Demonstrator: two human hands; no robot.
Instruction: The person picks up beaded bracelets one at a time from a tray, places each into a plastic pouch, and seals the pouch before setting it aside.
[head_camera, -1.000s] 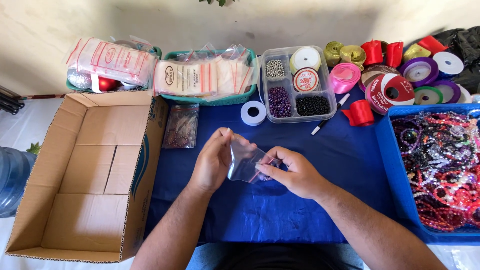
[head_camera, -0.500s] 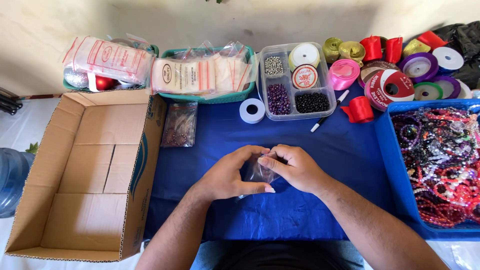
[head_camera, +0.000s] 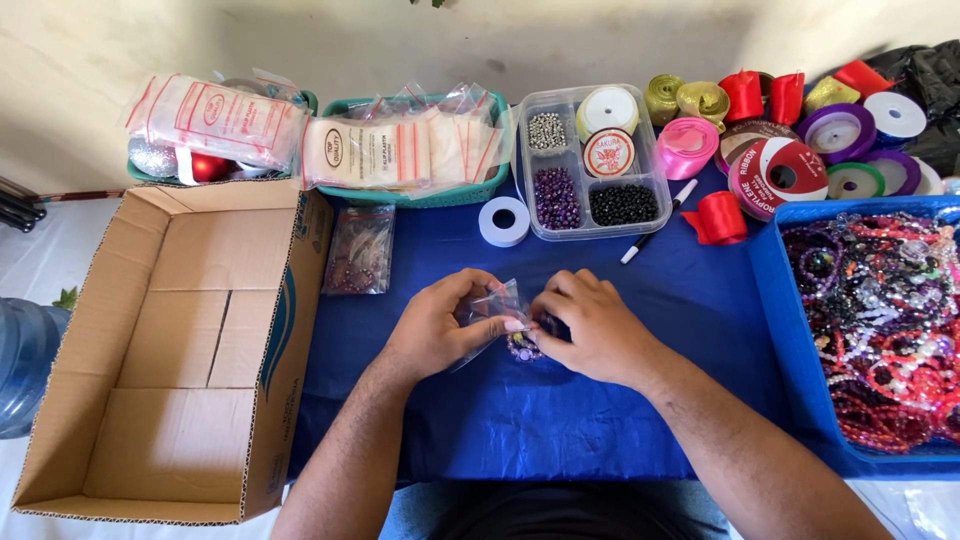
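Where both hands meet, left hand and right hand grip a clear bag, half-hiding beads.

Setting: small craft or jewellery-packing workspace, likely home-based. Evidence: tabletop under blue cloth; clear compartmented plastic organiser of beads; many coloured ribbon spools; blue plastic tray heaped with beaded strands; teal basket of clear zip bags; open brown cardboard box.
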